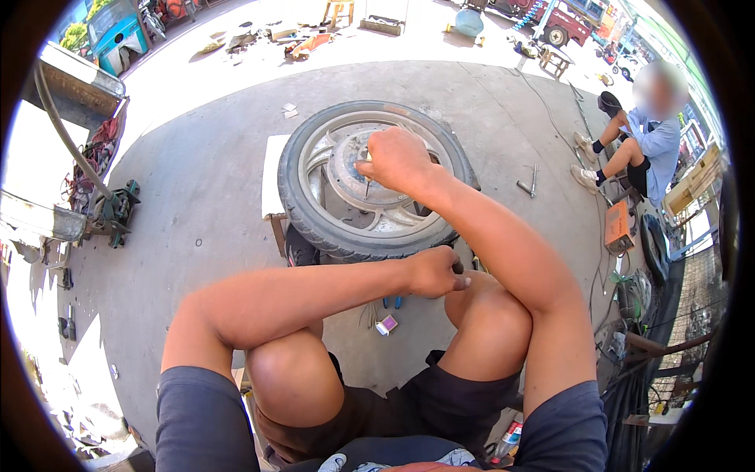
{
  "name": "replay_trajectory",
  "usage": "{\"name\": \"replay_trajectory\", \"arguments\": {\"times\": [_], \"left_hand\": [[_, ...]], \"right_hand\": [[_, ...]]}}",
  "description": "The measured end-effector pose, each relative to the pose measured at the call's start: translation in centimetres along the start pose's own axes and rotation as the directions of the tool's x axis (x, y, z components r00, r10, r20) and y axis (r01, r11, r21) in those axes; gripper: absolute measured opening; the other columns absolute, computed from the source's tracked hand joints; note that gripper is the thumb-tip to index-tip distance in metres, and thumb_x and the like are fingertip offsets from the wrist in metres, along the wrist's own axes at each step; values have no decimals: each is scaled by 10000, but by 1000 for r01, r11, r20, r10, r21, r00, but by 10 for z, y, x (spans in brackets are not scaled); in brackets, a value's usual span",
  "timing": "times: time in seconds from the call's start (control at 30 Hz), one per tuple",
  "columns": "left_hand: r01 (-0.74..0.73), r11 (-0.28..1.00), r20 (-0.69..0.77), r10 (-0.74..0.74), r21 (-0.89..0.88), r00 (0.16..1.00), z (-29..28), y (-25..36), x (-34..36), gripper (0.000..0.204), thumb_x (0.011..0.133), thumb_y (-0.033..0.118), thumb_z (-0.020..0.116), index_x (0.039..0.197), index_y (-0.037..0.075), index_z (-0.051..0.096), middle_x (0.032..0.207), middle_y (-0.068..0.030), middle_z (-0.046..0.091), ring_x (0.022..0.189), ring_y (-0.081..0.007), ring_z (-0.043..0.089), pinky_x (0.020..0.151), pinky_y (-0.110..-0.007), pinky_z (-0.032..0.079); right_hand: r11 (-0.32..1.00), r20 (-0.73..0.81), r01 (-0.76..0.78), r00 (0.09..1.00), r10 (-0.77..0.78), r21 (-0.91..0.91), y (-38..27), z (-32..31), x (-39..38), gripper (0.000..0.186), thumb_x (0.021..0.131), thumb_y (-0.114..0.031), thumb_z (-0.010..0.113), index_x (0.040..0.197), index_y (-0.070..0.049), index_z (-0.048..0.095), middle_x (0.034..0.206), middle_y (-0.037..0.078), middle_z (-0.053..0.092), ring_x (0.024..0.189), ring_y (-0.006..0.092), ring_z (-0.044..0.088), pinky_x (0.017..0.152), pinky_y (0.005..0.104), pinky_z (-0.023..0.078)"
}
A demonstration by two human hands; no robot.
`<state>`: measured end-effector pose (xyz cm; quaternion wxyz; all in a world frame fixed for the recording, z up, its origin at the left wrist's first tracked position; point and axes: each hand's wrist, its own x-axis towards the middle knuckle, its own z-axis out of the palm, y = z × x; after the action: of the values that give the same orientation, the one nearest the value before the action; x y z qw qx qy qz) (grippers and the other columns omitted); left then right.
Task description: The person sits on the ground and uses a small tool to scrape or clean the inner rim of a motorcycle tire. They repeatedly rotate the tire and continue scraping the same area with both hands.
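Right hand [395, 160]: grip clamped on a thin, metal-shafted tool [367, 188] over a grey, black-tyred wheel [343, 171]. Left hand [435, 272]: grip, we cannot tell.

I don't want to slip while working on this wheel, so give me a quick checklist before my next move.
1. Thin tool in the right hand: ok, gripped, pointing down over the hub.
2. Tool tip seated: cannot tell, contact is too small to see.
3. Wheel lying on its side on the stand: ok.
4. Left hand steadying the wheel: not ok, it's by the right knee.
5. Other person apart from the wheel: ok, seated off to the right.
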<state>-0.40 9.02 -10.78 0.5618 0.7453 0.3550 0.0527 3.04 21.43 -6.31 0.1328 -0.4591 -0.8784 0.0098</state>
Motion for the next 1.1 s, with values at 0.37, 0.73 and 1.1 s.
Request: {"name": "replay_trajectory", "arguments": {"times": [0.37,0.73,1.1], "left_hand": [[5,998,45,-2,-57,999,-22,11,-12,417,949,276,649,1191,-64,662,1107,-188,699,1036,-249,637,931,-374,478],[-340,926,-508,376,166,775,-78,77,-48,393,926,175,662,1232,-69,626,678,-24,567,667,-83,490,625,-296,448],[-663,728,-590,617,177,520,-48,147,-19,714,783,150,698,1381,-146,445,693,-163,621,655,-211,614,642,-351,511]], "right_hand": [[998,-42,-51,998,53,31,-3,8,-12,499,851,-353,682,1063,82,558,924,254,704,927,393,700,822,487,555],[966,79,-151,987,137,211,-24,-27,-27,379,849,-252,657,1041,71,610,918,273,698,901,421,686,793,499,529],[986,75,-127,990,119,107,-1,-3,-15,348,833,-304,667,902,37,677,919,250,700,906,403,672,808,492,522]]}}
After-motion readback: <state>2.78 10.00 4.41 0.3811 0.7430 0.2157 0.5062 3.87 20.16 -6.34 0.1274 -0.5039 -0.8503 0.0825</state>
